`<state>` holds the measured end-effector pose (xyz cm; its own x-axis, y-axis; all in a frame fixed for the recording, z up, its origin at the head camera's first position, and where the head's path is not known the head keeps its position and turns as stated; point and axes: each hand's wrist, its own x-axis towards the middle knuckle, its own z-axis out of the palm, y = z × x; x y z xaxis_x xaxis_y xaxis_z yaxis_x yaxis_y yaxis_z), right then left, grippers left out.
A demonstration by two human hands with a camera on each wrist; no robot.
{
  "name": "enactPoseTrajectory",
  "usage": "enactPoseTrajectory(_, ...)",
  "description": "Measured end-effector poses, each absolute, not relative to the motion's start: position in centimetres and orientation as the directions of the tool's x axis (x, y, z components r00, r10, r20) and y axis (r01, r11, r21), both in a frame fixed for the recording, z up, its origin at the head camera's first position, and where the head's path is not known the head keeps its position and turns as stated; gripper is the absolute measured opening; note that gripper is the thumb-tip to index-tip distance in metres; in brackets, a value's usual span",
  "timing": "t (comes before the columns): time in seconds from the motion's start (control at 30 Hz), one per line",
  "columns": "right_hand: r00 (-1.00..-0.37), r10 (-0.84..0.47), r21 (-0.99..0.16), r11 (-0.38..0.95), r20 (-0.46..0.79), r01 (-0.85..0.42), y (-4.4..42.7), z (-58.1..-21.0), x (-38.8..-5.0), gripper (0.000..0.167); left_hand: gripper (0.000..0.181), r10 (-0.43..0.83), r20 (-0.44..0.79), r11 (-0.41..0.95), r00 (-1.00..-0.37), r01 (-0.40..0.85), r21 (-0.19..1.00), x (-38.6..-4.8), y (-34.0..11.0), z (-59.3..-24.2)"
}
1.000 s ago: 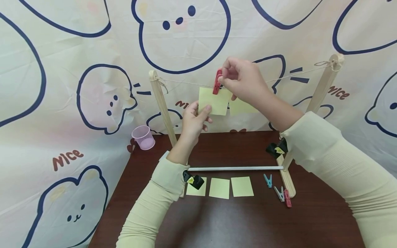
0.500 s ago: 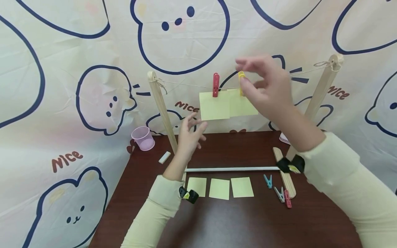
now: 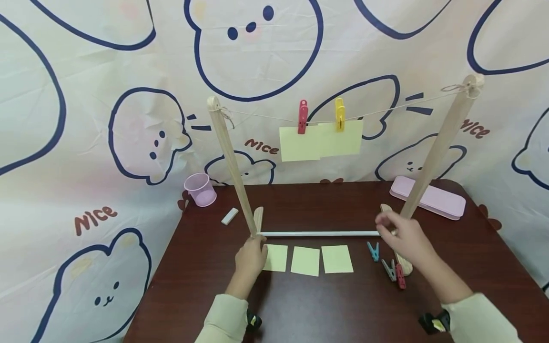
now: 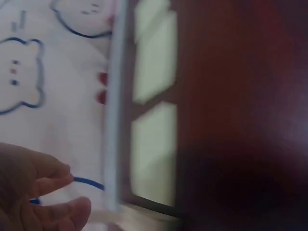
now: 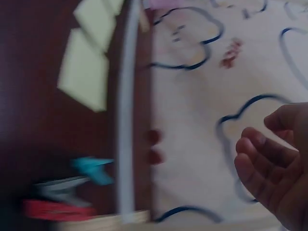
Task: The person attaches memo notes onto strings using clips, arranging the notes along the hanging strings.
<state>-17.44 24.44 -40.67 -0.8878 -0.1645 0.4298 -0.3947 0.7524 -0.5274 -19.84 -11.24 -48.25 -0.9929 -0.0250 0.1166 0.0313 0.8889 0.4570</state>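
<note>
Two yellow sticky notes hang side by side from a string; a red clothespin (image 3: pixel 302 116) clips the left note (image 3: pixel 298 146) and a yellow clothespin (image 3: pixel 340 114) the right note (image 3: pixel 347 140). My left hand (image 3: pixel 250 259) is low by the left post's base, beside the leftmost sticky note (image 3: pixel 276 258) on the table. Its fingers are loosely bent and hold nothing in the left wrist view. My right hand (image 3: pixel 405 238) is over the stand's right foot, fingers loosely curled around nothing. Near it lie a blue clothespin (image 3: pixel 373 251), a grey clothespin (image 3: pixel 389 270) and a red clothespin (image 3: pixel 401 276).
Wooden posts (image 3: pixel 231 162) hold the string, joined low down by a white rod (image 3: pixel 321 234). Two more sticky notes (image 3: pixel 305 261) lie in the row on the table. Behind are a pink cup (image 3: pixel 200 189), a white eraser-like block (image 3: pixel 229 216) and a pink case (image 3: pixel 450 202).
Both hands have let go of the hanging note and red clothespin and dropped to the table level. The right hand has moved down and right, uncovering the yellow clothespin.
</note>
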Motion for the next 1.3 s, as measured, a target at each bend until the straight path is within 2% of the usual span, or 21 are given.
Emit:
enactPoseTrajectory(0.1, -0.961, -0.094, -0.542, 0.809, 0.261, -0.227, 26.0, -44.5, -16.5, 0.009, 0.022, -0.039, 0.115, 0.924, -0.993, 0.008, 0.383, -19.2, -11.5, -50.4)
enactPoseTrajectory(0.17, -0.987, -0.044, -0.519, 0.846, 0.153, -0.118, 26.8, -46.4, -15.9, 0.012, 0.025, -0.042, 0.120, 0.938, -0.992, 0.002, 0.346, -19.0, -11.5, -51.4)
enactPoseTrajectory(0.23, -0.998, -0.003, -0.474, 0.880, 0.066, -0.034, 27.5, -47.9, -15.4, 0.019, 0.029, -0.050, 0.126, 0.947, -0.991, -0.007, 0.321, -18.9, -11.3, -52.1)
enactPoseTrajectory(0.37, -0.999, 0.047, -0.393, 0.918, -0.012, 0.048, 28.3, -50.0, -14.5, 0.036, 0.040, -0.068, 0.122, 0.961, -0.990, -0.032, 0.273, -18.6, -10.9, -52.7)
enactPoseTrajectory(0.53, -0.998, 0.059, -0.363, 0.929, -0.024, 0.064, 28.3, -52.0, -13.7, 0.050, 0.043, -0.088, 0.110, 0.966, -0.990, -0.059, 0.250, -18.2, -10.2, -53.2)
enactPoseTrajectory(0.87, -0.996, 0.057, -0.339, 0.940, 0.065, 0.032, 27.7, -53.6, -12.7, 0.030, 0.035, -0.061, 0.159, 0.976, -0.985, -0.025, 0.217, -16.5, -9.0, -53.3)
enactPoseTrajectory(1.1, -0.998, 0.014, -0.368, 0.930, 0.055, -0.007, 27.7, -53.5, -12.4, 0.045, 0.047, -0.044, 0.150, 0.982, -0.988, -0.015, 0.188, -15.5, -8.1, -53.1)
enactPoseTrajectory(1.2, -0.999, -0.002, -0.398, 0.917, 0.041, -0.018, 27.8, -53.3, -12.4, 0.043, 0.050, -0.065, 0.157, 0.979, -0.985, -0.033, 0.200, -15.6, -7.9, -53.3)
enactPoseTrajectory(1.3, -0.999, 0.017, -0.438, 0.899, 0.039, -0.001, 28.1, -53.1, -12.1, 0.038, 0.058, -0.097, 0.154, 0.962, -0.983, -0.053, 0.269, -15.7, -7.9, -53.4)
